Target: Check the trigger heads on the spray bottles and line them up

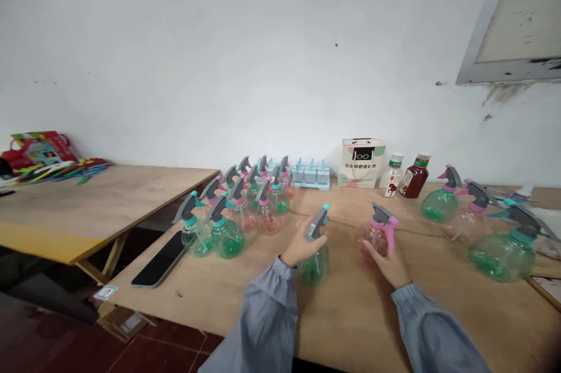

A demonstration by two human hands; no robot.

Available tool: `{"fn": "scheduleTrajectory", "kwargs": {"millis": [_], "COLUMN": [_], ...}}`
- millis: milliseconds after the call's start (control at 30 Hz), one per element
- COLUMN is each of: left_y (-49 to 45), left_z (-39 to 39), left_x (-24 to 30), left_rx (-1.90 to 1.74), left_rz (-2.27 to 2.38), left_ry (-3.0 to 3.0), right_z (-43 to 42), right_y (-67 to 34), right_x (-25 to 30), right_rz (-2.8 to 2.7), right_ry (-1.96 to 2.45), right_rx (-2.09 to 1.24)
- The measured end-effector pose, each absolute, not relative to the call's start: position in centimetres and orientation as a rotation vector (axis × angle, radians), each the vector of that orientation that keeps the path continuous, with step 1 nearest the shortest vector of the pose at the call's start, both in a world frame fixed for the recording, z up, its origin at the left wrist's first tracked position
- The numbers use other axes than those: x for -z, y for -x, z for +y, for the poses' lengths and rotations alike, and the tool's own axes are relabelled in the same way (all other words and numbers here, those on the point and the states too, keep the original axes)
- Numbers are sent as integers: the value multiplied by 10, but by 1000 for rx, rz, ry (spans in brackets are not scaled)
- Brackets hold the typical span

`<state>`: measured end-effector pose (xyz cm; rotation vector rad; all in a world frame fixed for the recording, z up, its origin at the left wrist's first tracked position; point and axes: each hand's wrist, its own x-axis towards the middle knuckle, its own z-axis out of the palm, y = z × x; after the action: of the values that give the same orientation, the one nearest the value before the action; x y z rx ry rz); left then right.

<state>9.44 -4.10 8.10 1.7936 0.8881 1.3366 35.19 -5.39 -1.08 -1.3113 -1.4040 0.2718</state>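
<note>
My left hand (302, 244) is closed around the neck of a green spray bottle (314, 268) with a grey and teal trigger head, which stands on the wooden table (350, 314). My right hand (388, 262) wraps the side of a pink spray bottle (376, 238) with a pink trigger, also upright on the table. Both forearms wear grey-blue sleeves.
Several green and pink spray bottles (245, 203) cluster at the left. Three more (504, 250) stand at the right. A phone (160, 262) lies near the table's left edge. A blue ice-lolly mould (311, 175), a paper bag (362, 162) and two drink bottles (405, 175) line the wall.
</note>
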Motion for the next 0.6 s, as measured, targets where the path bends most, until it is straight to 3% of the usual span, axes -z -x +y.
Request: {"fn": "scheduleTrajectory", "kwargs": {"millis": [367, 600], "left_y": [32, 38], "left_z": [-55, -44], "left_x": [-79, -59], "left_rx": [-1773, -1877], "left_rz": [1515, 1787], "left_ry": [-1655, -1562], "right_z": [-52, -53], "right_y": [-353, -352], "right_x": [14, 13], "right_rz": [-1402, -1401], "right_ry": [1326, 1319], "right_rx": [-277, -248]}}
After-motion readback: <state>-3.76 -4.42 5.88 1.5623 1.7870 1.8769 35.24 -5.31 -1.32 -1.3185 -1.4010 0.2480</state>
